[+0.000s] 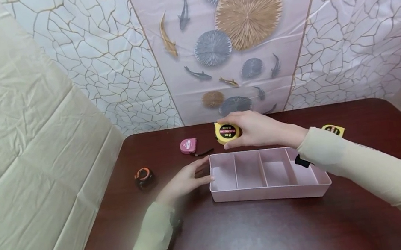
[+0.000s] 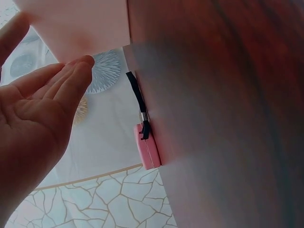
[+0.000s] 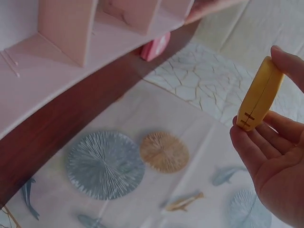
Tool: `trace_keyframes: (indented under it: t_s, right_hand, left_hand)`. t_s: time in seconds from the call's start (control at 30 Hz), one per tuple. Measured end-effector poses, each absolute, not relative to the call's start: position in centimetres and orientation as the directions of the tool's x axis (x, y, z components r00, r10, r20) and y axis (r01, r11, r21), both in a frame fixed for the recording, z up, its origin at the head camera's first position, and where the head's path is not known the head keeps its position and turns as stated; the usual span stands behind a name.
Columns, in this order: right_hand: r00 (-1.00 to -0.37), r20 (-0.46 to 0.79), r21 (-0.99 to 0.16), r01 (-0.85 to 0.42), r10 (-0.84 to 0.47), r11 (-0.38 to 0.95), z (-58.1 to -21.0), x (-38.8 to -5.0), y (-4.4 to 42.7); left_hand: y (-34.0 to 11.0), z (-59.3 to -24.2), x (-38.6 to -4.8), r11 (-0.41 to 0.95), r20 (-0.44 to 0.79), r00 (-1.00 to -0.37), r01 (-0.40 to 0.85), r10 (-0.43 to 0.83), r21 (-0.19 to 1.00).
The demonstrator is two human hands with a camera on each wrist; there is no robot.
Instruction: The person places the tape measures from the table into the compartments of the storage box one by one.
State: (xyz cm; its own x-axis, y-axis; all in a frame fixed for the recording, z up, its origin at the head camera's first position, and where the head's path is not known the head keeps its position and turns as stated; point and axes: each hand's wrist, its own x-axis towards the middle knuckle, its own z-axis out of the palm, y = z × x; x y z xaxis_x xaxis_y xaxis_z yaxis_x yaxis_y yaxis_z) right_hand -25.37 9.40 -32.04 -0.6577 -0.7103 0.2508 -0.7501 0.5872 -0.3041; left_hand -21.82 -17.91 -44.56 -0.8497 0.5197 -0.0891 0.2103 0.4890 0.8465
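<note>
Right hand (image 1: 253, 129), yellow tape measure (image 1: 227, 132) pinched by fingertips beyond pink divided tray (image 1: 269, 192), straight-fingered left hand (image 1: 185, 182) set against tray, dark table (image 1: 256, 237), patterned backdrop (image 1: 189, 98) hung behind, label turned toward head camera, long axis slanted in right wrist view.

Pink tray (image 1: 273, 193): right rear hidden behind right sleeve (image 1: 379, 178) | far-right yellow tape measure (image 1: 334, 128): partly covered by same | pink tape measure (image 1: 188, 145): fine print illegible | left hand (image 2: 40, 114): cropped by left-wrist view's left edge
</note>
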Motion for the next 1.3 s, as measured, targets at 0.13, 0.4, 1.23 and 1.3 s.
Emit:
trace_keyframes:
  t_s: [0.13,0.4,1.23,1.3]
  right_hand:
    - [-0.643,0.241,-0.299,-0.762,-0.727,0.575,-32.9,-25.2,9.0]
    - [-0.642,0.198,-0.298,-0.759,-0.74,0.579,-34.1,-25.2,8.4]
    - [-0.632,0.126,-0.326,-0.754,-0.765,0.57,-36.9,-25.0,7.7]
    - [-0.631,0.123,-0.326,-0.755,-0.766,0.569,-37.0,-25.1,7.6]
  left_hand:
    - [-17.9,-44.7,-21.8,0.49,-0.083,-0.849,0.219,0.522,0.844]
    - [-17.7,-44.7,-21.9,0.461,-0.07,-0.85,0.212,0.522,0.862]
    - [-17.8,-44.9,-21.9,0.429,-0.041,-0.839,0.235,0.543,0.872]
    - [-17.9,-44.8,-21.9,0.425,-0.039,-0.839,0.234,0.542,0.874]
